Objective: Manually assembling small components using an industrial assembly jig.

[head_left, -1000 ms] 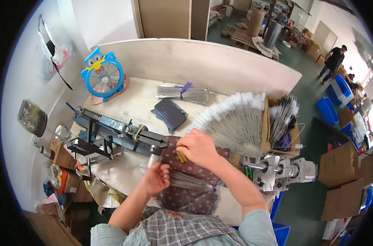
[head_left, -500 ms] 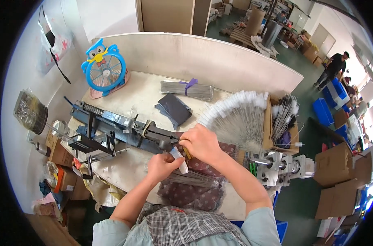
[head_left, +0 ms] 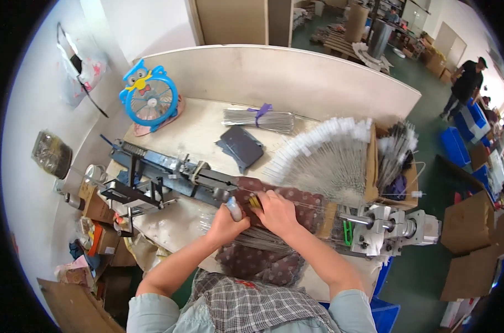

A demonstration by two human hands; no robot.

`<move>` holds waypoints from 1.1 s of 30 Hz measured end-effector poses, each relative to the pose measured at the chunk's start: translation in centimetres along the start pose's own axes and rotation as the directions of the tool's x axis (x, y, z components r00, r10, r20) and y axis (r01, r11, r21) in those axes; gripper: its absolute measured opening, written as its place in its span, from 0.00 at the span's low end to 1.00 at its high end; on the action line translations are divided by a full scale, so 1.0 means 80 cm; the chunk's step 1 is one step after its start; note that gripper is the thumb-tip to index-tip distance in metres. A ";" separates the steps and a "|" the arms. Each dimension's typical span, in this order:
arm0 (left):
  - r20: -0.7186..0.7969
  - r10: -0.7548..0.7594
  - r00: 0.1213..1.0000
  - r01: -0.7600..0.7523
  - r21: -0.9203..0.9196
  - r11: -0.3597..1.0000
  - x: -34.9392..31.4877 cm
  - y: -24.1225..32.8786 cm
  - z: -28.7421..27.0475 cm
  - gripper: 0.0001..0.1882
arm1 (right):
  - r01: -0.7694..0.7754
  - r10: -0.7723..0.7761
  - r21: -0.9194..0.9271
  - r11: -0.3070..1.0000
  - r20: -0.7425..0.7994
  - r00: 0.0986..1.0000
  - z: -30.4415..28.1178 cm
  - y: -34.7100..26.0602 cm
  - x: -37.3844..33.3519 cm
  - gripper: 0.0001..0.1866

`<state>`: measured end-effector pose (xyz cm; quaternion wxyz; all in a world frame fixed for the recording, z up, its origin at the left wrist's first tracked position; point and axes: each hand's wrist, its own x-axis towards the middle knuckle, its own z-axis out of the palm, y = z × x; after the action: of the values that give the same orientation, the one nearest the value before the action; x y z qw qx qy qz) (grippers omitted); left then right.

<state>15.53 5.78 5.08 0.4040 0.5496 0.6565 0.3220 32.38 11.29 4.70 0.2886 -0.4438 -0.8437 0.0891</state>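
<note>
My left hand is closed around a small white tube-like piece with a bluish-white top, held upright just off the end of the long metal jig. Close beside it, my right hand has its fingers bent together. A small yellow-and-dark piece lies at its fingertips; whether they grip it or something thinner is hidden. Under both hands spreads a brown dotted cloth, with a bundle of thin metal wires on it, nearer my body.
White-tipped wire brushes fan out beside a cardboard box. A metal shaft machine stands right. Behind are a tied wire bundle, a dark flat plate and a blue fan. A black frame stands left.
My right hand has come away from the jig's end, toward me and down onto the cloth. The left hand has turned, bringing the white piece more upright. The whole view has shifted slightly.
</note>
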 end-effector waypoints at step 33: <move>0.089 -0.018 0.996 0.084 -0.824 0.560 0.001 0.070 0.059 0.09 | -0.251 0.191 0.364 0.897 0.193 0.962 -0.138 0.017 0.018 0.11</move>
<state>22.27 6.78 7.75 0.6462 0.2884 0.4304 0.5604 38.94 12.09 13.76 0.2927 -0.4634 -0.7731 0.3192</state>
